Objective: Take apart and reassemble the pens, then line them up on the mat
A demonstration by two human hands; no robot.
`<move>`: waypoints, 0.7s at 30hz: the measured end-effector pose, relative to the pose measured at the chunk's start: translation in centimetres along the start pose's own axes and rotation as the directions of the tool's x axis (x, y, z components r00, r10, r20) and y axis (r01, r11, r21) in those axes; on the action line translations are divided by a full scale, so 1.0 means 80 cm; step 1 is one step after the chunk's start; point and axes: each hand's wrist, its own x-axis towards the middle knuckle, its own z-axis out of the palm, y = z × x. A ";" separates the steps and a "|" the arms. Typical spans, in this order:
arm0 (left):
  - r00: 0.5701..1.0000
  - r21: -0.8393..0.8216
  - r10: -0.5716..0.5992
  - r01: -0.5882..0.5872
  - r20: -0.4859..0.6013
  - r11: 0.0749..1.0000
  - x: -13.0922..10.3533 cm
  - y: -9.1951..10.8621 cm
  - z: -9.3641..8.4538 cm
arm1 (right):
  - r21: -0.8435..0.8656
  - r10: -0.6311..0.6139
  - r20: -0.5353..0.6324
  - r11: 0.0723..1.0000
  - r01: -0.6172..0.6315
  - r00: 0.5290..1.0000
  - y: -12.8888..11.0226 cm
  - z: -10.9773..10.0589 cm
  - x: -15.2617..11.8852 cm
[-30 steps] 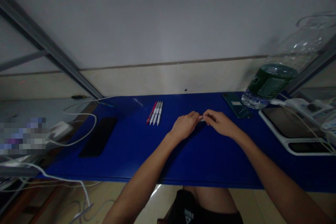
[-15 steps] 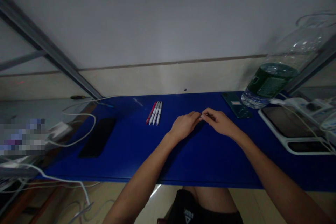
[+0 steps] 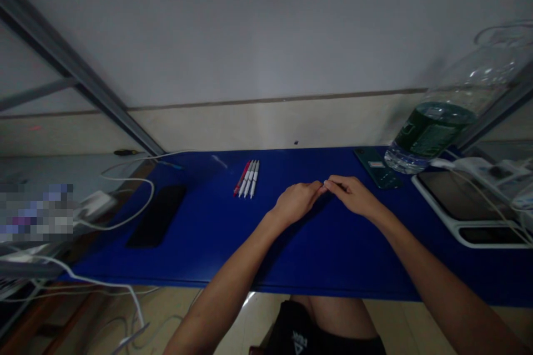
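Over the middle of the blue tabletop [image 3: 216, 233], my left hand [image 3: 297, 201] and my right hand [image 3: 350, 193] meet at the fingertips. Both have their fingers closed in a pinch. Whatever lies between them is tiny or covered by the fingers, and I cannot make it out. To the left of my left hand, a red pen [image 3: 242, 177] and several white pens [image 3: 251, 179] lie side by side. A green phone [image 3: 378, 168] rests on the table beyond my right hand.
A black phone [image 3: 157, 216] lies at the left, near a white cable [image 3: 152, 191] and charger [image 3: 96, 205]. On the right stand a large water bottle [image 3: 437, 127] and a white scale [image 3: 470, 236] with cables over it. A wall [image 3: 266, 127] closes off the back.
The fingertips of both hands have drawn slightly closer and shifted a little to the right. The whole view has moved slightly too. Pens and phones lie as before.
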 end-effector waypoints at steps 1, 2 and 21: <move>1.000 -0.006 0.005 -0.005 -0.008 1.000 0.000 -0.001 0.000 | 0.000 -0.002 -0.006 1.000 0.002 1.000 -0.001 0.000 0.000; 1.000 -0.013 0.005 -0.005 -0.016 1.000 0.000 -0.001 -0.001 | 0.005 -0.003 -0.011 1.000 0.003 1.000 -0.001 0.000 0.000; 0.988 0.072 -0.127 0.133 -0.087 0.988 -0.005 0.008 -0.013 | 0.143 0.016 0.013 0.990 -0.017 1.000 0.002 0.003 0.000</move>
